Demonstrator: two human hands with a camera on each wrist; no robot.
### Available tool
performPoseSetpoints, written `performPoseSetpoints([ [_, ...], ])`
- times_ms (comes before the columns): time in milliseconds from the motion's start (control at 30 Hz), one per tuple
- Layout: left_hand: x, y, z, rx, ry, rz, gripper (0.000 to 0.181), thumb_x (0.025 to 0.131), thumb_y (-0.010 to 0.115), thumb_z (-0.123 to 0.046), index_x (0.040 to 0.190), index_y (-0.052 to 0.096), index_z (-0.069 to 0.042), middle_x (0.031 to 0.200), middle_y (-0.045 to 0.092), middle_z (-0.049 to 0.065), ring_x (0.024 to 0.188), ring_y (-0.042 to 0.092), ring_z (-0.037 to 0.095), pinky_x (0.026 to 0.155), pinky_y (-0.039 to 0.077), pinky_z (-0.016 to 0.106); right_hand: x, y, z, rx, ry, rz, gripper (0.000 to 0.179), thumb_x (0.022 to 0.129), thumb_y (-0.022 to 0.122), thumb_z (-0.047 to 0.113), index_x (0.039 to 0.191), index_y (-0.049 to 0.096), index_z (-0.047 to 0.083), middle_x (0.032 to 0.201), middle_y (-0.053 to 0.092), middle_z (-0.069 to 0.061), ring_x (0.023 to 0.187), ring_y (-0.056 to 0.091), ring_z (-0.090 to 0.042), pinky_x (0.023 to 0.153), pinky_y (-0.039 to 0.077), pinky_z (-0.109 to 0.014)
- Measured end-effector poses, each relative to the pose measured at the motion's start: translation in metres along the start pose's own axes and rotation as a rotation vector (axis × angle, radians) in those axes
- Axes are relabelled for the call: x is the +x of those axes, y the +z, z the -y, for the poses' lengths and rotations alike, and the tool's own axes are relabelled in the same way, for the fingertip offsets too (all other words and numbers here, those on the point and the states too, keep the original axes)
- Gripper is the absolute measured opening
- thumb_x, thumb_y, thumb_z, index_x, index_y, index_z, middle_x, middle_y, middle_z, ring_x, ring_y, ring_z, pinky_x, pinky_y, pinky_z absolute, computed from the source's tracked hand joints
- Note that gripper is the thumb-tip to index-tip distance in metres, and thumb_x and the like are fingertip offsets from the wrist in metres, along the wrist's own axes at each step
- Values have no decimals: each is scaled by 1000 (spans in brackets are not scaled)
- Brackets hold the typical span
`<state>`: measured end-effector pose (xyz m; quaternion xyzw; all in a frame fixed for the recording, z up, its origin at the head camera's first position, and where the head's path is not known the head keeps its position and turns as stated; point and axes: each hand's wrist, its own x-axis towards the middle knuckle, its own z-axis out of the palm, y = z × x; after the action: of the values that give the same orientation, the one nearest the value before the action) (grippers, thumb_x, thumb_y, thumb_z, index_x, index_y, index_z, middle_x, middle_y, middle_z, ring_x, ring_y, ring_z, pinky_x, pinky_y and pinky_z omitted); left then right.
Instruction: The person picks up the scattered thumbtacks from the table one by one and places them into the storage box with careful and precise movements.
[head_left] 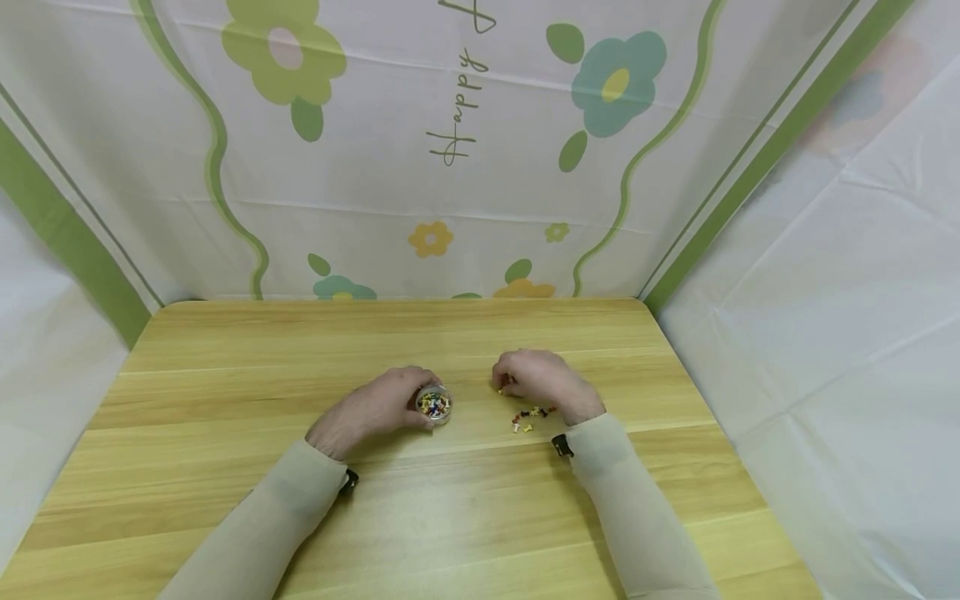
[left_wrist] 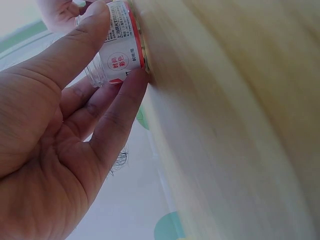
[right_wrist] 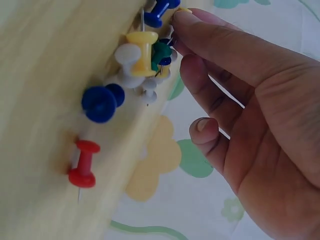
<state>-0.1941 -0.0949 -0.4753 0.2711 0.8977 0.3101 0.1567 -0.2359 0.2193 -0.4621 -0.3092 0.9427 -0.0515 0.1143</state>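
Observation:
My left hand grips a small clear round jar, thumb on the near side and fingers around the far side. The jar stands upright on the table, full of push pins in several colours. A white label with red and black print wraps its side. Over to the right, my right hand pinches a yellow push pin between thumb and fingertip, mostly hidden by them. Loose push pins lie close to that hand, among them a red pin, a blue pin and another yellow one.
The wooden table carries the jar and the scattered pins, whose metal points stick out. A white floral cloth hangs behind the table's far edge, and plain white sheeting hangs along the right side.

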Motion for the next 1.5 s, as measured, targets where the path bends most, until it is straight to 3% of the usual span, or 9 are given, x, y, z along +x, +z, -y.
performPoseSetpoints([
  [200,0,0,0,8,12,0,55,100,97,-22,146,73,-7,140,79,11,129,74,27,117,64,52,3,2,2,-14,-9,2,6,109,86,19,110,86,24,121,85,8,103,76,-10,93,69,-39],
  [400,1,0,0,18,15,-2,55,100,97,-24,146,74,-6,141,79,12,130,75,28,118,63,53,6,-2,9,-58,-76,-35,7,110,85,18,110,86,24,115,83,7,95,73,-9,87,68,-35],
  [767,0,0,-1,2,10,-6,53,100,96,-21,146,73,-6,141,79,11,128,74,26,118,63,52,9,-2,34,-132,-191,-176,8,108,87,21,116,88,23,117,84,9,103,80,-11,86,70,-35],
  [1133,-1,-1,1,-17,31,-6,49,102,95,-19,144,74,-6,132,80,7,117,74,21,107,63,44,13,2,66,-177,-260,-310,12,110,84,24,121,88,25,119,85,10,107,81,-11,88,71,-31],
  [1500,0,-3,2,-6,24,4,50,103,94,-23,146,73,-8,133,79,7,113,71,19,100,62,41,14,9,84,-224,-323,-313,12,108,87,25,119,88,27,120,84,11,108,79,-10,88,70,-29],
])
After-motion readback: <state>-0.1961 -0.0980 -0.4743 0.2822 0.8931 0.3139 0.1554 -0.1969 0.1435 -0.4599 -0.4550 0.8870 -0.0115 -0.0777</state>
